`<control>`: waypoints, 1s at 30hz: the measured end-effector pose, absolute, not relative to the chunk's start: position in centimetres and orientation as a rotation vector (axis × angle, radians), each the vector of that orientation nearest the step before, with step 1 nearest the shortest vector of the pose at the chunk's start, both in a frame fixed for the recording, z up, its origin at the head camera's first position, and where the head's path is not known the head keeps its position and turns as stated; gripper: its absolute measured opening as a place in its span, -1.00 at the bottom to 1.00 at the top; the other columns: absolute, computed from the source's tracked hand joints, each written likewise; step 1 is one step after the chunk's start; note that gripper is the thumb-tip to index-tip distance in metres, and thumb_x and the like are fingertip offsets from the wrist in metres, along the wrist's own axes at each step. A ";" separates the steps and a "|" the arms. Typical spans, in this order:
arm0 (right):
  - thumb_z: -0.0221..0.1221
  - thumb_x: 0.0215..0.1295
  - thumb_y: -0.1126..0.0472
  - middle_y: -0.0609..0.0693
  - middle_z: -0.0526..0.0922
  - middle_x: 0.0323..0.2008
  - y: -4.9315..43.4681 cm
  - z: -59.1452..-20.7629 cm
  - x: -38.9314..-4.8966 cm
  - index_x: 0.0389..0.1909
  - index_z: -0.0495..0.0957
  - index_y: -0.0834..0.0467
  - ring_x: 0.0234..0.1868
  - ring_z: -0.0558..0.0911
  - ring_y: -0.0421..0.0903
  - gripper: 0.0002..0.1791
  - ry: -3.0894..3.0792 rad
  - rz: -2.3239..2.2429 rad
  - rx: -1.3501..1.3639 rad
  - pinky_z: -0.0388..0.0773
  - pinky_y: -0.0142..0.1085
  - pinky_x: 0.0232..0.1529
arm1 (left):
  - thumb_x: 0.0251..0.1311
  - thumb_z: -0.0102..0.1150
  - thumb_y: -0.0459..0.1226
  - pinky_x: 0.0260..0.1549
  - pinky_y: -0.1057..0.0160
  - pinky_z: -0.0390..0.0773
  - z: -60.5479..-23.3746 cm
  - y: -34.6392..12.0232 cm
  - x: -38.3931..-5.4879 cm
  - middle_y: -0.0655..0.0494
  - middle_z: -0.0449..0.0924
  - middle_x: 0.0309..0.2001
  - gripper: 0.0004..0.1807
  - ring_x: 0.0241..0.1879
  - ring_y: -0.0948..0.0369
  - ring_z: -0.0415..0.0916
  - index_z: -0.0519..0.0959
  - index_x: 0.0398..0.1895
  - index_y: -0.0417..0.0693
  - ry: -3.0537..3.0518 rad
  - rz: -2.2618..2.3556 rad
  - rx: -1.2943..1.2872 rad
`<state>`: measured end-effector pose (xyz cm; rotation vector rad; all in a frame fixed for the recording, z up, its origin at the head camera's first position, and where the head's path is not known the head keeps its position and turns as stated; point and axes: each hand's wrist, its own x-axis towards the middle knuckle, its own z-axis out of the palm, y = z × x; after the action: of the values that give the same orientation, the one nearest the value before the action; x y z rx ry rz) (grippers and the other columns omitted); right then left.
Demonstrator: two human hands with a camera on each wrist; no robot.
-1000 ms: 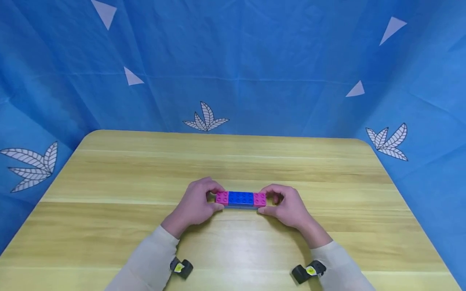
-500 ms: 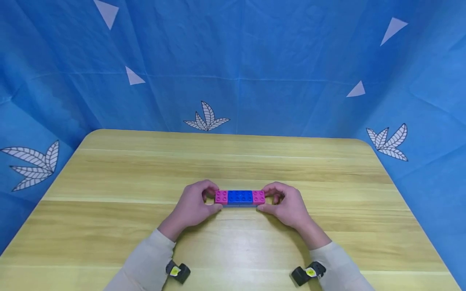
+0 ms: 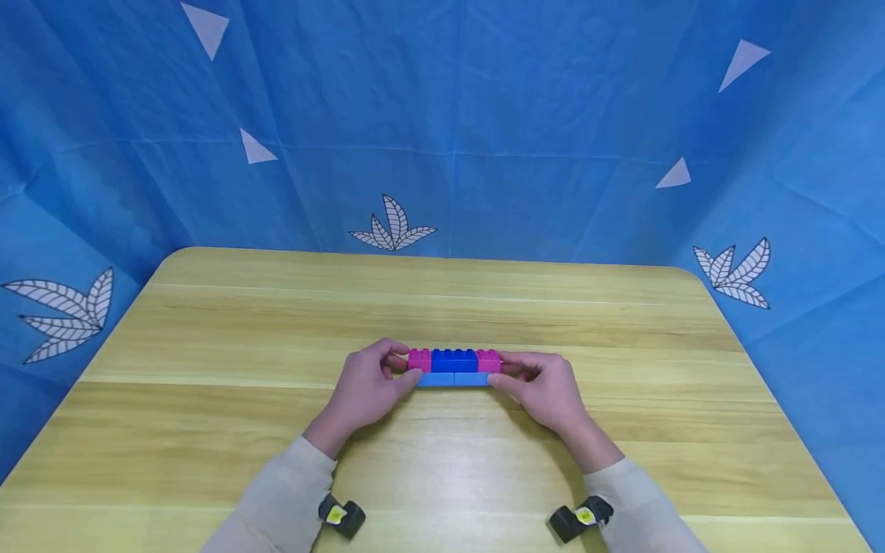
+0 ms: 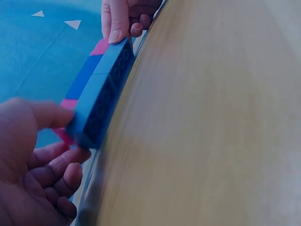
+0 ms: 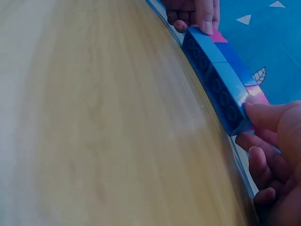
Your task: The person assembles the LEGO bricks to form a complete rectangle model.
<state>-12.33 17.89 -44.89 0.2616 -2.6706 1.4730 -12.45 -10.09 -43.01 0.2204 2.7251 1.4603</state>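
A bar of joined toy building bricks (image 3: 454,361) is held level between both hands. Its upper layer has a dark blue brick (image 4: 85,76) in the middle and a pink brick (image 3: 419,360) and another pink brick (image 3: 488,360) at the ends. Two light blue bricks (image 3: 437,379) sit end to end below. My left hand (image 3: 365,388) pinches the left end, thumb on the near side. The right hand (image 3: 548,389) pinches the opposite end the same way. Hollow undersides of the light blue bricks show in both wrist views, raised off the table.
A wood-grain table (image 3: 442,468) spreads under the hands. Behind it hangs a blue curtain (image 3: 442,100) with white triangles and leaf prints. Black wrist cameras (image 3: 343,517) are strapped over both sleeves.
The brick bar has tipped back, so its light blue near side now shows more and its studs less. Both hands keep their pinch, turning slightly with it.
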 end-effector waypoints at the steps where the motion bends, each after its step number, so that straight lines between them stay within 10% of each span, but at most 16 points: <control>1: 0.50 0.09 0.17 -0.09 0.76 -0.31 17.8 -44.9 -12.4 -0.07 0.76 0.12 -0.41 0.62 -0.13 -0.65 -2.665 1.476 0.251 0.55 -0.31 -0.41 | 0.16 0.44 -0.22 -0.37 0.17 0.48 -43.0 -10.0 -12.5 0.17 0.63 -0.33 -0.65 -0.42 0.14 0.42 0.63 -0.03 -0.15 2.734 1.458 0.210; 30: 0.37 0.28 0.03 0.00 0.76 -0.21 16.3 -44.4 -13.0 -0.13 0.78 0.14 -0.15 0.71 -0.05 -0.71 -2.707 1.418 0.067 0.62 -0.16 -0.19 | 0.31 0.31 -0.12 -0.41 0.19 0.47 -43.7 -8.8 -13.2 0.19 0.63 -0.45 -0.68 -0.44 0.18 0.46 0.73 -0.06 -0.17 2.873 1.436 0.022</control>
<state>-13.02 16.34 -44.40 0.0668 -2.7075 1.4185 -13.25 -8.77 -43.70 0.0221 2.8730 1.4363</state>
